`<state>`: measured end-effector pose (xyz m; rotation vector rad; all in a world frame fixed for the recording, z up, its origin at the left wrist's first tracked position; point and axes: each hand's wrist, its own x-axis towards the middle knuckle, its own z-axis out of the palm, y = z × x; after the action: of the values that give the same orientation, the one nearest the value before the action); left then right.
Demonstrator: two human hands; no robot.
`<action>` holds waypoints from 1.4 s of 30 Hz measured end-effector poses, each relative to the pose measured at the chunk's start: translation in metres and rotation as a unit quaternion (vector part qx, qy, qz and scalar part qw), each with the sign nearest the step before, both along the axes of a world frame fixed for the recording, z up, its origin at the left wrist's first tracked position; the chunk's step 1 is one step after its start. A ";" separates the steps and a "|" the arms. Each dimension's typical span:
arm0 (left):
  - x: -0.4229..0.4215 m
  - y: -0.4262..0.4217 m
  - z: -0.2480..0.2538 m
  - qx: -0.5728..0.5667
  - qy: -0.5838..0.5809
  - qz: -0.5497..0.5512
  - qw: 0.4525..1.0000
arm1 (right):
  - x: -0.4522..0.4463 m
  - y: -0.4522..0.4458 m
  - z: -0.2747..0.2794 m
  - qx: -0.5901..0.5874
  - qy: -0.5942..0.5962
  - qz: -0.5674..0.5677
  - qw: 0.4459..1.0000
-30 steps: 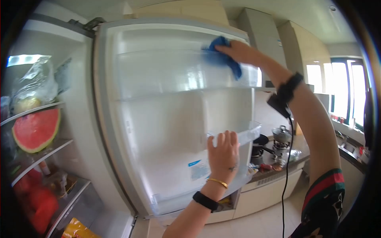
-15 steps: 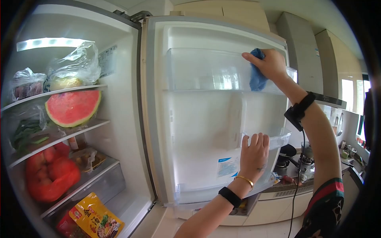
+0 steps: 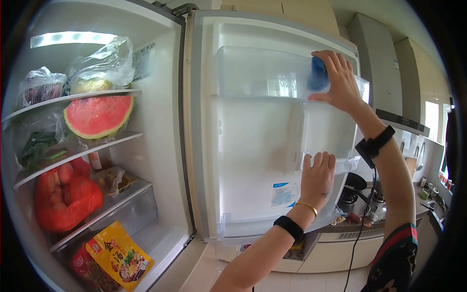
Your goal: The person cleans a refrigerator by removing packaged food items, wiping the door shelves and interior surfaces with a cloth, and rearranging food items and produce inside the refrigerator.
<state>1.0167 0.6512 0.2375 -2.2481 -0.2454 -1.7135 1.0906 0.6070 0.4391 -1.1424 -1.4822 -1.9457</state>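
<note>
My right hand (image 3: 340,82) is at the upper door bin (image 3: 262,73) of an open fridge door, thumb below and fingers over the bin's rim. A blue cloth (image 3: 318,75) is bunched inside the clear bin wall, next to the palm and under the fingers. Lower down, my left hand (image 3: 318,177) has its fingers curled over the rim of the middle door bin (image 3: 344,166). Below that hand, a label (image 3: 284,194) is stuck to the door's inner face, above the bottom bin (image 3: 248,227).
Left, fridge shelves hold a watermelon piece (image 3: 98,117), a red bag (image 3: 68,194), greens (image 3: 38,148) and a yellow packet (image 3: 120,256). Right, behind the door, are a dark pan (image 3: 355,182), a counter and a range hood (image 3: 402,121). A black cable (image 3: 360,232) hangs from my right wrist.
The view has turned left, showing more of the fridge interior. My right hand has moved from wiping height with the cloth to a wider grasp at the bin. My left hand stays on the middle bin.
</note>
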 end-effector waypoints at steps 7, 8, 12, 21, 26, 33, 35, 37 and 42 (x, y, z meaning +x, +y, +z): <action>0.007 0.001 0.000 0.001 -0.022 -0.004 1.000 | 0.002 -0.012 -0.006 -0.089 -0.005 -0.111 0.990; 0.007 0.002 -0.001 0.002 -0.027 -0.004 1.000 | 0.002 -0.011 -0.004 -0.106 0.005 -0.108 0.988; 0.005 0.000 0.000 0.004 -0.028 0.014 0.999 | 0.007 -0.008 -0.002 -0.114 -0.007 -0.101 0.988; 0.004 -0.001 0.003 -0.012 -0.019 0.009 1.000 | 0.004 -0.014 0.007 -0.156 0.008 -0.101 0.982; 0.000 -0.002 0.002 -0.004 -0.024 -0.004 1.000 | 0.020 -0.024 0.046 -0.365 0.210 0.122 0.899; -0.011 -0.007 0.004 0.000 0.004 -0.025 1.000 | 0.044 -0.032 0.087 -0.196 0.315 0.222 0.901; -0.013 -0.008 0.005 0.000 0.000 -0.028 1.000 | 0.051 -0.047 0.089 -0.288 0.331 0.012 0.898; -0.013 -0.007 0.005 -0.003 0.000 -0.029 1.000 | 0.046 -0.054 0.085 -0.324 0.398 -0.133 0.848; -0.016 -0.008 0.007 -0.005 0.014 -0.020 1.000 | 0.075 -0.049 0.111 -0.429 0.607 -0.136 0.655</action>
<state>1.0009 0.6429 0.2443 -2.2972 -0.2058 -1.7029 1.1660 0.5582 0.5497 -2.4212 -1.2978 -0.0262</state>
